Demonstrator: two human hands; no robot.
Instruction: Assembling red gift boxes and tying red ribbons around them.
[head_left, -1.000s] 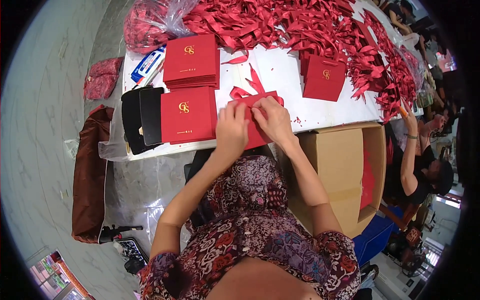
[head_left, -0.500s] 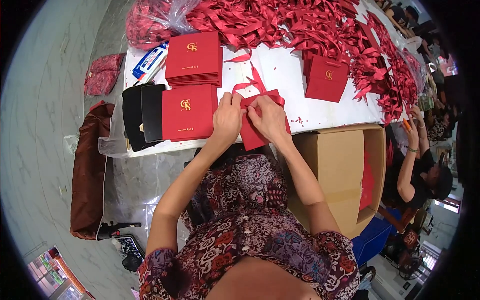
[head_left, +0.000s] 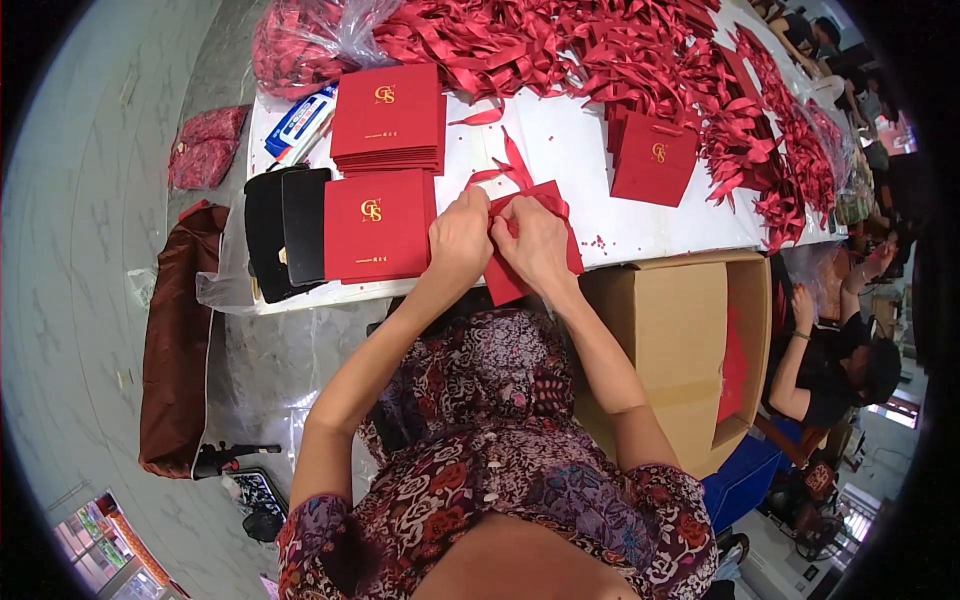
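Note:
A small red paper bag [head_left: 508, 284] lies tilted at the table's front edge, partly covered by my hands. A red satin ribbon [head_left: 516, 160] loops out beyond its far end, between my fingers. My left hand [head_left: 461, 240] is closed at the bag's left edge, its fingertips pinching the ribbon. Curled over the bag, my right hand [head_left: 532, 242] grips it close to the left fingertips; the exact pinch point is hidden. Just left of my left hand sits a stack of red bags [head_left: 378, 225] with a gold emblem.
Behind that stack is another pile of red bags [head_left: 386, 110], beside a blue-and-white packet [head_left: 302, 122]. A black phone-like slab [head_left: 306, 225] lies at left. Ribbons [head_left: 560, 45] heap along the back; more bags [head_left: 655, 160] stand right. A cardboard box [head_left: 680, 350] adjoins the table. A co-worker [head_left: 840, 370] sits right.
My left fingers have curled in tighter and the hand has turned slightly. The bag has shifted a little to the right. At right, the co-worker's arms have moved apart and lower.

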